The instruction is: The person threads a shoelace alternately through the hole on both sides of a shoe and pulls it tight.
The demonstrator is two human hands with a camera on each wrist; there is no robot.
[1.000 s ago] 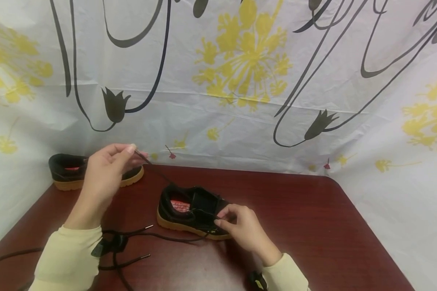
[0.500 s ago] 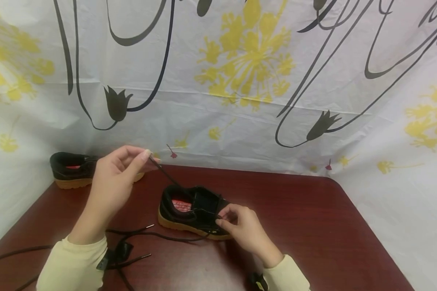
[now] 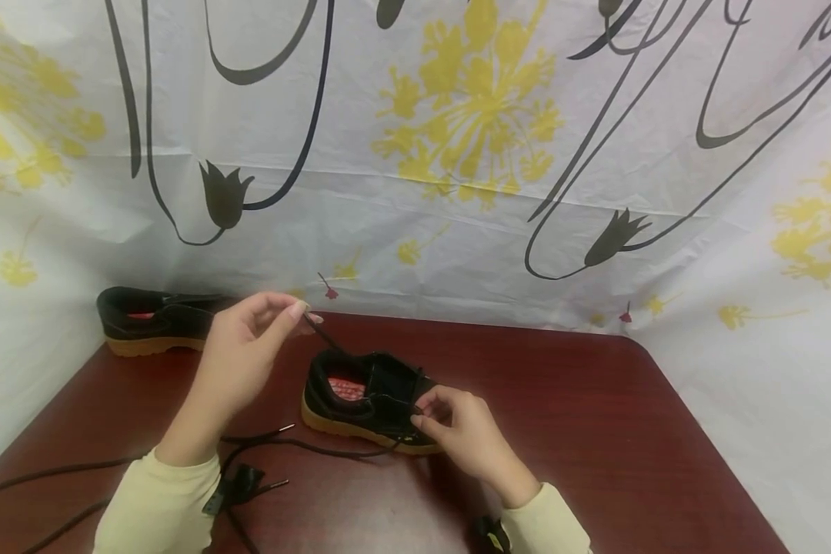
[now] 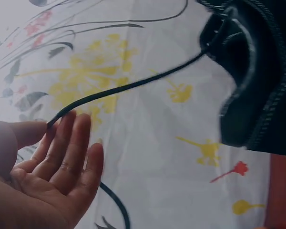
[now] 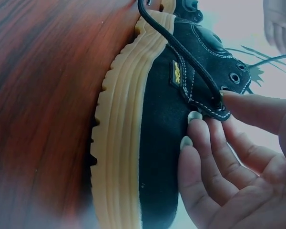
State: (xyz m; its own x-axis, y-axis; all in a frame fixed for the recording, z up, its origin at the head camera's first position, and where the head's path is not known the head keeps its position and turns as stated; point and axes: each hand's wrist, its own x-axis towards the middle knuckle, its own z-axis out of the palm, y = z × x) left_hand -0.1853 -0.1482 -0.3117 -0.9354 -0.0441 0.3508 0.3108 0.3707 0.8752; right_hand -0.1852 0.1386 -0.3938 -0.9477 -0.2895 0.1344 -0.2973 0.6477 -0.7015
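Change: since a second ago the left hand (image 3: pixel 249 346) has dropped lower and drifted right, toward the shoe, so the lace it pulls spans a shorter stretch.
Left hand: raised above the table, thumb and forefinger pinching a black shoelace (image 3: pixel 325 338); other fingers loosely spread.
Right hand: the right hand (image 3: pixel 457 435) rests on the shoe's near side, fingertips (image 5: pixel 195 117) pinching the eyelet edge where the lace passes through.
Shoe: a black shoe (image 3: pixel 363 400) with a tan sole stands near the middle of the dark red table (image 3: pixel 595 431).
Loose lace: more lace (image 3: pixel 305 446) trails across the table to the left.
Other shoe: a matching shoe (image 3: pixel 148 319) stands at the far left edge.
Risk: judging by the thin pinch, the lace could slip free, or pull back out of the eyelet, if tugged hard.
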